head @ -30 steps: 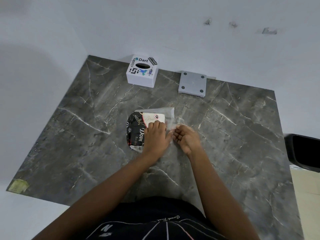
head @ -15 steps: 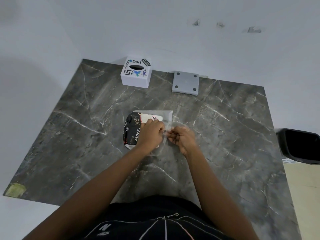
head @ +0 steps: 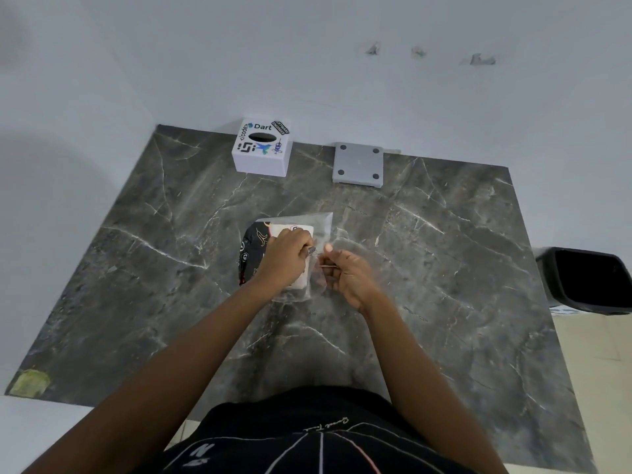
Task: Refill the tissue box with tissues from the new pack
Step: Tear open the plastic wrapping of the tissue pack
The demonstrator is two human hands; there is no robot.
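Both hands work at the middle of the dark marble bench (head: pixel 444 268). That slab comes first by size, with a black bin (head: pixel 588 282) off its right edge. At its far edge stand the white tissue box (head: pixel 261 148), oval slot up, and just beside it a grey plate (head: pixel 357 163). Well nearer lies the new pack (head: pixel 253 248), black print with clear film (head: pixel 307 222) loose at its right end. Left hand (head: pixel 284 260) presses flat on the pack, fingers curled at the film. Right hand (head: pixel 349 273) pinches the film's edge. Judging by looks, the pack is light, soft and slippery; grip the loose film, not the tissues.
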